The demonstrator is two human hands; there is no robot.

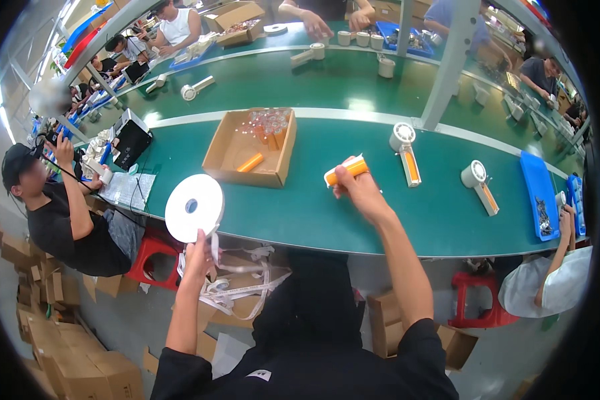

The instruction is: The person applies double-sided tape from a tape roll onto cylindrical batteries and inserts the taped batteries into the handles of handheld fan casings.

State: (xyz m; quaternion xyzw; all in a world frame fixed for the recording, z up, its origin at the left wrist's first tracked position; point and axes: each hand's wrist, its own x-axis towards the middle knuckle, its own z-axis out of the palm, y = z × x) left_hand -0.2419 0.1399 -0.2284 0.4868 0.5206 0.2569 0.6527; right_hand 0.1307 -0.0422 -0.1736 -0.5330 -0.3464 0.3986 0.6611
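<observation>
My left hand [197,260] is closed at the lower edge of a large white roll of tape [208,203], its fingertips on the tape. The roll lies over the near edge of the green workbench, and a loose strip [250,268] dangles in loops beside my hand. Over the bench, my right hand [361,190] grips an orange cylindrical battery [351,167] with white along its edges. To the right lie two white handheld fans, one nearer [474,175] and one farther [403,138], orange showing in their open handles.
A cardboard box [285,175] with several orange batteries stands on the green bench [313,223]. A blue tray [535,193] of small parts lies right. A metal post [448,73] rises behind. People work on both sides and opposite; red stools [477,303] and cartons [80,360] stand below.
</observation>
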